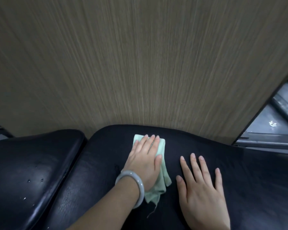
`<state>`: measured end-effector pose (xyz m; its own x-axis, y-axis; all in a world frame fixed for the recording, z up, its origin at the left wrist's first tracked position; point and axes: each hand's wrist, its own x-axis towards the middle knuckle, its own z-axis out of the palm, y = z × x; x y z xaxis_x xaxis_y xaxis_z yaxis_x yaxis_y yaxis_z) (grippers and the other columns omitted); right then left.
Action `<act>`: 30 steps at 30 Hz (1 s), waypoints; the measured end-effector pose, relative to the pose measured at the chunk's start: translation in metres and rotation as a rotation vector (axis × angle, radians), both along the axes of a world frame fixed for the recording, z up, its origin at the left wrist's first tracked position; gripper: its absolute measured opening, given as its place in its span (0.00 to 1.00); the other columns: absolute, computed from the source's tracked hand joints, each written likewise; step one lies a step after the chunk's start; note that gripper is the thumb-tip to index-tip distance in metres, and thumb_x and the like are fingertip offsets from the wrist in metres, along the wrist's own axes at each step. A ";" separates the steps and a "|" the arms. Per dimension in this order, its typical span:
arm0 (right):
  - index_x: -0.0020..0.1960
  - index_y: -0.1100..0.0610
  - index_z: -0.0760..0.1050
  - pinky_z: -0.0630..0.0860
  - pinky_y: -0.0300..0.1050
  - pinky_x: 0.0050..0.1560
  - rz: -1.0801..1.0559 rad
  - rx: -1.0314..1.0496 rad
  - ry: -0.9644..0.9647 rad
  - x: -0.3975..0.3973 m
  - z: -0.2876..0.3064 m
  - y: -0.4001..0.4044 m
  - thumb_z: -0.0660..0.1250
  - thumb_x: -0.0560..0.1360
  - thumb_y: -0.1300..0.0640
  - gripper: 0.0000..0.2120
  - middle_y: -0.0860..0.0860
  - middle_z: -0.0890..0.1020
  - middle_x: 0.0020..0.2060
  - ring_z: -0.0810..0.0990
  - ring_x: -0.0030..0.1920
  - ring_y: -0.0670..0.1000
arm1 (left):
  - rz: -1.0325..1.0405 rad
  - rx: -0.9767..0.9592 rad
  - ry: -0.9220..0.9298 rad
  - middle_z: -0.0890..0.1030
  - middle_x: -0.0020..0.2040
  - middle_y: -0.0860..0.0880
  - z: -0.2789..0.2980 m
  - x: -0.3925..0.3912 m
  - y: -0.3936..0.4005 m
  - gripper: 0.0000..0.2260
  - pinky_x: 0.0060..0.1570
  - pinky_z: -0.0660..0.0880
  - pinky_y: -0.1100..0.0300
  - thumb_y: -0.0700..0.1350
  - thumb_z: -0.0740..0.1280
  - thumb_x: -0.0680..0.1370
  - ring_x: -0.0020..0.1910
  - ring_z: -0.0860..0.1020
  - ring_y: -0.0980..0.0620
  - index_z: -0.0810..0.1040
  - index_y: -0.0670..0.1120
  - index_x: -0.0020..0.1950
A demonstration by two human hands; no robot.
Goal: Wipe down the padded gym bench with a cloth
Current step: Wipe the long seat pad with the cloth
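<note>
A black padded gym bench [239, 171] fills the lower part of the head view. A pale green cloth [163, 178] lies on its larger pad, near the pad's far edge. My left hand [144, 160], with a grey bangle on the wrist, presses flat on the cloth with straight fingers. My right hand [200, 188] rests flat on the bare pad just right of the cloth, fingers spread and holding nothing.
A second black pad [28, 171] sits to the left, split from the main pad by a narrow gap. A wood-grain wall panel [140, 63] rises directly behind the bench. Dark metal frame parts and floor [273, 123] show at the right.
</note>
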<state>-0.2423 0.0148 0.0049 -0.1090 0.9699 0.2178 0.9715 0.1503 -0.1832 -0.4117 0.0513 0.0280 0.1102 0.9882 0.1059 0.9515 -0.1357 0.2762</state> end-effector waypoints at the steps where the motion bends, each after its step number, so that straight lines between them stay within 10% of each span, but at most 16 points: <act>1: 0.69 0.52 0.73 0.55 0.60 0.69 0.001 0.008 0.005 0.000 -0.001 0.001 0.38 0.81 0.42 0.31 0.54 0.73 0.69 0.64 0.71 0.52 | 0.007 -0.008 0.000 0.49 0.79 0.56 0.000 0.001 0.009 0.31 0.71 0.32 0.62 0.57 0.34 0.76 0.76 0.40 0.59 0.45 0.51 0.79; 10: 0.70 0.51 0.67 0.55 0.60 0.69 0.012 0.021 0.007 -0.001 -0.002 0.005 0.38 0.81 0.41 0.28 0.53 0.72 0.69 0.64 0.71 0.50 | 0.061 -0.085 0.008 0.48 0.79 0.54 0.004 0.007 0.062 0.24 0.74 0.36 0.58 0.52 0.46 0.84 0.77 0.41 0.57 0.47 0.49 0.79; 17: 0.68 0.52 0.74 0.57 0.61 0.68 -0.004 -0.015 0.002 -0.001 0.002 0.002 0.38 0.81 0.41 0.32 0.54 0.73 0.68 0.65 0.70 0.52 | 0.061 -0.074 -0.024 0.42 0.78 0.56 0.001 0.011 0.011 0.35 0.71 0.32 0.61 0.59 0.31 0.72 0.75 0.35 0.60 0.42 0.51 0.79; 21: 0.69 0.51 0.72 0.53 0.60 0.70 -0.002 -0.044 0.000 -0.001 0.005 0.001 0.38 0.81 0.41 0.31 0.53 0.72 0.69 0.64 0.71 0.52 | 0.073 -0.018 -0.010 0.55 0.78 0.53 -0.004 0.010 -0.020 0.29 0.72 0.44 0.57 0.57 0.42 0.79 0.76 0.49 0.56 0.55 0.48 0.78; 25: 0.69 0.51 0.72 0.54 0.60 0.69 0.001 -0.042 0.009 0.000 0.005 0.001 0.38 0.81 0.41 0.31 0.53 0.72 0.69 0.64 0.71 0.51 | 0.032 -0.051 -0.036 0.38 0.77 0.59 -0.001 0.008 -0.013 0.33 0.72 0.32 0.60 0.58 0.30 0.72 0.73 0.32 0.62 0.39 0.53 0.78; 30: 0.68 0.52 0.73 0.55 0.60 0.69 0.001 -0.023 0.012 -0.001 0.002 0.002 0.39 0.81 0.41 0.31 0.53 0.73 0.68 0.64 0.71 0.52 | 0.037 -0.043 0.022 0.41 0.78 0.58 0.000 0.006 0.018 0.32 0.72 0.32 0.60 0.58 0.31 0.74 0.74 0.34 0.61 0.41 0.52 0.78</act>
